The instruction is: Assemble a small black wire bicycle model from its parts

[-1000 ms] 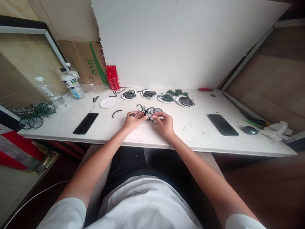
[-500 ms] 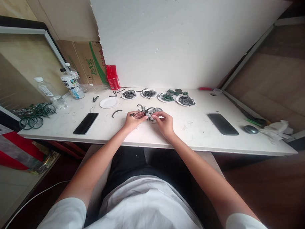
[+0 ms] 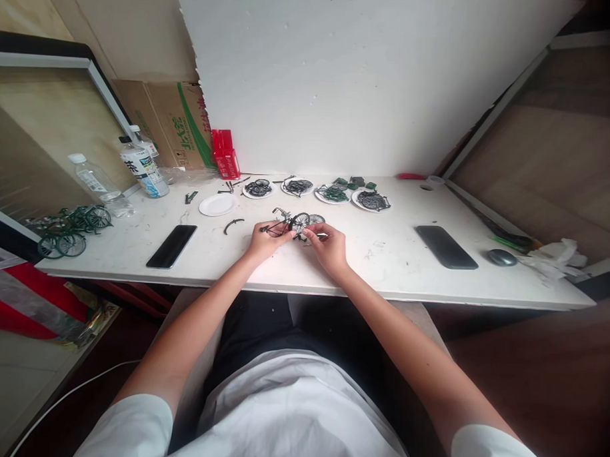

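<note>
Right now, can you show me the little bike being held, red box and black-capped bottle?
Held bike (image 3: pixel 300 223), head view: its wheel.
Red box (image 3: pixel 228 162), head view: its front.
Black-capped bottle (image 3: pixel 143 172), head view: its label.

Soft light brightens the tabletop (image 3: pixel 394 251), with a dim, blurred right margin.

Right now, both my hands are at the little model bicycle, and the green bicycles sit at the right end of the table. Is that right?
Not quite: the green bicycles sit at the left end of the table, as the head view shows. Your left hand and right hand are indeed at the little model bicycle.
</note>
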Available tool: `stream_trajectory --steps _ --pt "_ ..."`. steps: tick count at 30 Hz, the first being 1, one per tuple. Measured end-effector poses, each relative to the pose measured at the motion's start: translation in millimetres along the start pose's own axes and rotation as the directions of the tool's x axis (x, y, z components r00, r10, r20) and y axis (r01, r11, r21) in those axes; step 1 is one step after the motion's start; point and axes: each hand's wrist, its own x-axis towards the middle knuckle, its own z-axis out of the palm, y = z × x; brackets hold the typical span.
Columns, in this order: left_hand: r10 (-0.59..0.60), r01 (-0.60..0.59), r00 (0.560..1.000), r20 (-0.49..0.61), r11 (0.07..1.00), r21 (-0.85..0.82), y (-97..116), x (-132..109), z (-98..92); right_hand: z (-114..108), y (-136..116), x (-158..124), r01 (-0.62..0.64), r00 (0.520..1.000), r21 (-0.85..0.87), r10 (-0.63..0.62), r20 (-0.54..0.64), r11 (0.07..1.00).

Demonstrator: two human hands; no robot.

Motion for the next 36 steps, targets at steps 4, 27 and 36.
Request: stream_trajectory --steps 4,27,36 --pt "0.032 -0.032 0.999 0.007 0.999 0.042 0.6 -1.5 1.2 -0.2 -0.1 -0.1 0.013 1.000 -0.035 -0.013 0.003 0.999" --pt "0.072 -0.073 0.997 0.008 0.993 0.091 0.2 -5.2 4.4 1.7 -3.2 -1.7 -0.007 0.998 -0.129 0.015 0.060 0.992" --pt "0.062 -0.061 0.998 -0.002 0.994 0.086 11.3 -6.0 5.8 1.4 -7.9 -2.8 -0.016 0.997 -0.109 0.024 0.069 0.994"
